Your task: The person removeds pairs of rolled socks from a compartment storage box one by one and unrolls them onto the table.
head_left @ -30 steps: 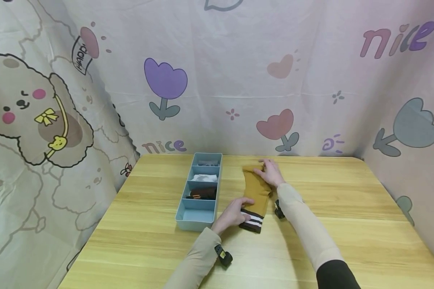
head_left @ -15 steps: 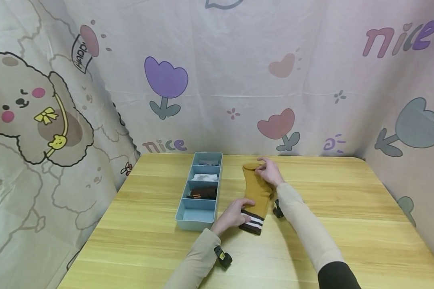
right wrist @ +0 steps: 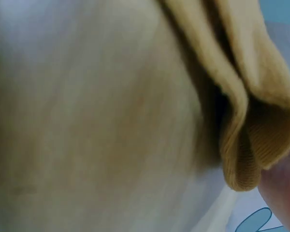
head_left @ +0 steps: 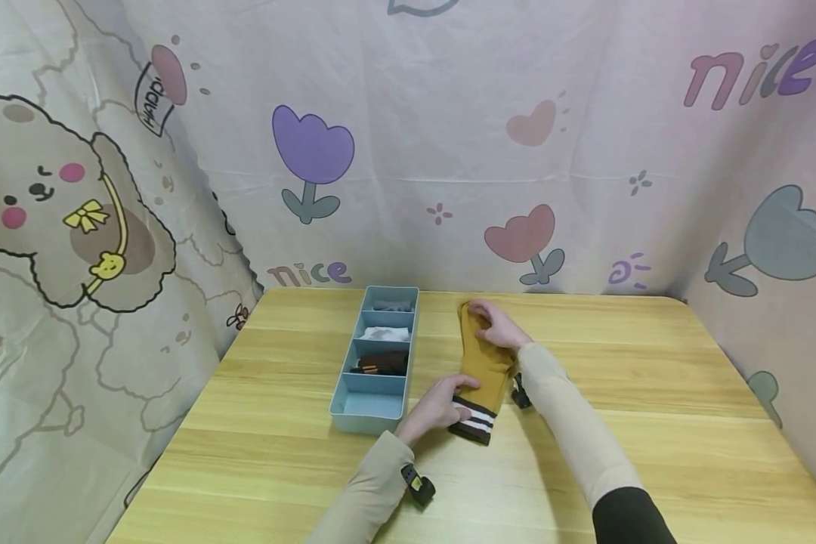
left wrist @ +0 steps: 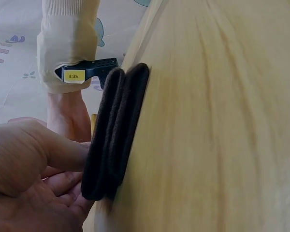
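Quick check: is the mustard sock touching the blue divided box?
Apart. The head view shows it: a strip of wooden table lies between the mustard sock and the blue divided box.

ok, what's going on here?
A person is handling a yellow knit item, likely socks, on a wooden table. The left hand touches the striped cuff; the right hand grips the far end. Beside it stands a blue divided box holding a gray item, a white item and a brown bundle, each in its own compartment.
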The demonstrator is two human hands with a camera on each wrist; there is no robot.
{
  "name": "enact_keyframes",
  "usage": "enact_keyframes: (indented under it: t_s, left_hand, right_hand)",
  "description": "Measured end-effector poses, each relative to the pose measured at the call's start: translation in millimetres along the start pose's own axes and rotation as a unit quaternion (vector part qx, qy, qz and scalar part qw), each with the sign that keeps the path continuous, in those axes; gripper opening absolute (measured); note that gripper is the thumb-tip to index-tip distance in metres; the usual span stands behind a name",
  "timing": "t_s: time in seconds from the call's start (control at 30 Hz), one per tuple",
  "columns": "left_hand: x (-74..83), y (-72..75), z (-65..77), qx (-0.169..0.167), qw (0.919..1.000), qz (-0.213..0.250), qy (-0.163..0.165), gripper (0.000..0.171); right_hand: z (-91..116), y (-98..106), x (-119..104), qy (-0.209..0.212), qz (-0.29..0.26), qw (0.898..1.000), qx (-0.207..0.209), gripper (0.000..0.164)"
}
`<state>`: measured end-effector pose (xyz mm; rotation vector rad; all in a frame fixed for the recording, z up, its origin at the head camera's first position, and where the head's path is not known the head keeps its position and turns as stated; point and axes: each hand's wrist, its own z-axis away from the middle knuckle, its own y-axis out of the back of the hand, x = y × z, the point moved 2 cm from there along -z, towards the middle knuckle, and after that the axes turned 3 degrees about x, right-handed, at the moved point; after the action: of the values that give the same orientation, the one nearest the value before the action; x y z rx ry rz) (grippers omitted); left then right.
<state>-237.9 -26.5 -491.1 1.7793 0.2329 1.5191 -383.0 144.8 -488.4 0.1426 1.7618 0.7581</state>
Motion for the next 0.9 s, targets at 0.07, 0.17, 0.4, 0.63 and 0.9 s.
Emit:
enact_keyframes:
  t_s: [0.07,0.17,0.4,0.63,0.9]
  left_hand:
    - [-0.5,-0.4,0.1,-0.001,1.0000,-0.003,0.001,0.047]
    - [-0.9,-1.2,0.2,-0.003,1.0000,-0.007,0.000,0.047]
    - [0.3,-1.5,0.9,-0.006,0.9998,-0.020,-0.004,0.047]
    - [4.2,2.7,0.6,-0.022,0.9984,-0.049,-0.019,0.052]
    - [7.8,6.7,0.0,-0.040,0.9966,-0.069,-0.020,0.059]
  right_hand:
    - [0,-1,0,-0.003,0.019,1.000,-0.019,0.064]
    - [-1,-2,2,-0.017,0.032,0.998,-0.042,0.068]
    - [-1,-1,7,-0.032,0.021,0.997,-0.063,0.073]
    - [-2,2,10,-0.024,0.033,0.997,-0.068,0.075]
    - [-1,4,8,-0.011,0.053,0.996,-0.072,0.074]
